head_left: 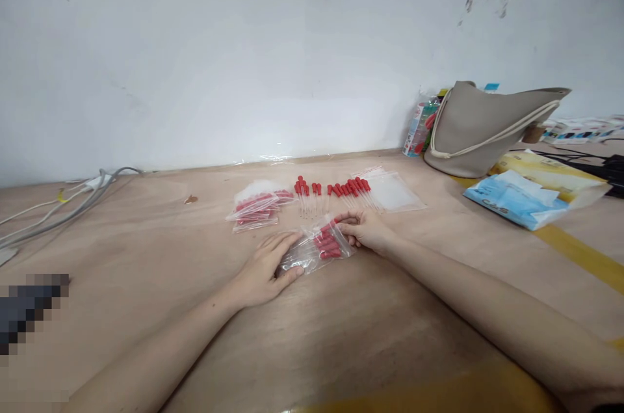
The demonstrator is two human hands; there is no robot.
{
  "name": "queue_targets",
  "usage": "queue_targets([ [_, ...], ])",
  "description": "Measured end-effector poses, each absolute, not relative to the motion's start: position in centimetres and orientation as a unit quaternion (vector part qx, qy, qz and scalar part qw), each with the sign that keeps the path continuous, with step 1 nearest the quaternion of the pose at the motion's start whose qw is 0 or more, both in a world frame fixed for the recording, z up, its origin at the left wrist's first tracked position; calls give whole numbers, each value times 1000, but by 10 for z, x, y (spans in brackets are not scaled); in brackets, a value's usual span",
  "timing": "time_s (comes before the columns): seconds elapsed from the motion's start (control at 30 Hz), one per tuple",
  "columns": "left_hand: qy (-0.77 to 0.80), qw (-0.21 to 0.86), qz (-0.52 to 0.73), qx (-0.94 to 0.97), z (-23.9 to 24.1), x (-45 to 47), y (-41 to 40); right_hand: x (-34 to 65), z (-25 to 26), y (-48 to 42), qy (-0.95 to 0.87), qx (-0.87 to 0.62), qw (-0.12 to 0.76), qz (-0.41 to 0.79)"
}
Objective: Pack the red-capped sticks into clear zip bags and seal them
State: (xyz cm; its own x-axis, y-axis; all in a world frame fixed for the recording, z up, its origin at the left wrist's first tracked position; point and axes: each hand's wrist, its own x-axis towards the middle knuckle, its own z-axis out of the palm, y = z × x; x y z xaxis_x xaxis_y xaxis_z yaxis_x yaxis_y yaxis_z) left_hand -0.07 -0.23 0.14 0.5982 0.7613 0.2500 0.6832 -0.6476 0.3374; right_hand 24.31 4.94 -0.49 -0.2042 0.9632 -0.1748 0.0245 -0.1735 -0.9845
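Observation:
A small clear plastic bag (319, 249) with several red-capped droppers inside lies on the wooden table (370, 335). My left hand (263, 270) rests flat on the bag's near end, fingers stretched out. My right hand (365, 229) grips the bag's far end, fingers curled on its edge. Behind the bag, a row of loose red-capped droppers (334, 192) lies on the table. A pile of filled bags (256, 208) sits to their left, and a stack of empty clear bags (392, 192) to their right.
A grey bucket bag (482, 130) stands at the back right against the white wall. A blue tissue pack (517, 201) and a yellow pack (550, 172) lie beside it. Grey cables (63, 211) run along the left. A pixelated patch (29, 309) covers the near left.

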Motion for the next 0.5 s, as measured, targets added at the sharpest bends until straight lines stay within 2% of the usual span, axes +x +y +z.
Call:
queue_targets([
  [0.2, 411, 104, 183, 887, 1, -1, -2, 236, -5, 51, -497, -517, 408, 565],
  [0.5, 409, 100, 187, 888, -1, -1, -2, 241, -29, 62, -650, -487, 442, 380],
])
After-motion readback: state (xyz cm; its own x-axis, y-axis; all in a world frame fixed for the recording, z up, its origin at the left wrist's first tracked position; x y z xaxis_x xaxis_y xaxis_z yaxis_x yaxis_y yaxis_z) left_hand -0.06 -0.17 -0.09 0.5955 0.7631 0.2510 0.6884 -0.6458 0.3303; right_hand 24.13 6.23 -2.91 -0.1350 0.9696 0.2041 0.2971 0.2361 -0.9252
